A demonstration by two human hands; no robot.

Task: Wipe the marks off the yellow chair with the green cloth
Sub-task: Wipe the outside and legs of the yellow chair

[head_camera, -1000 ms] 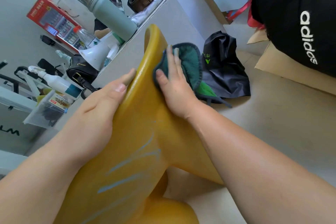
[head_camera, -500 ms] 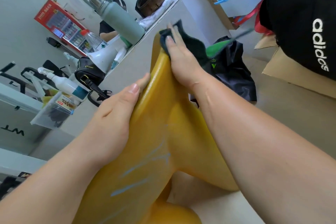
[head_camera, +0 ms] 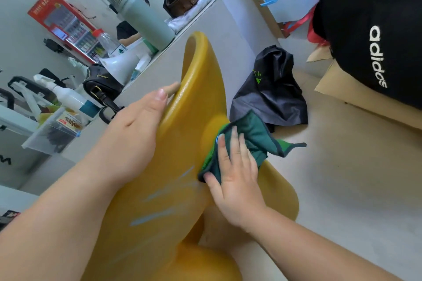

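The yellow chair (head_camera: 182, 134) fills the middle of the view, its curved seat shell tilted on edge. Pale blue marks (head_camera: 157, 207) streak its lower surface. My left hand (head_camera: 134, 134) grips the shell's left rim, thumb on the inner face. My right hand (head_camera: 235, 180) lies flat with straight fingers on the green cloth (head_camera: 249, 141), pressing it against the chair just right of the uppermost marks. One corner of the cloth sticks out to the right.
A grey cabinet (head_camera: 219, 36) stands behind the chair with a green flask (head_camera: 143, 18) and a white megaphone (head_camera: 121, 64) on top. A black bag (head_camera: 269, 96) lies on the floor. A black adidas garment (head_camera: 374, 29) and cardboard (head_camera: 356, 102) sit at the right.
My right hand has swept the cloth down from the chair's top rim to the middle of the shell, near the blue marks. My left hand has kept its hold on the rim.
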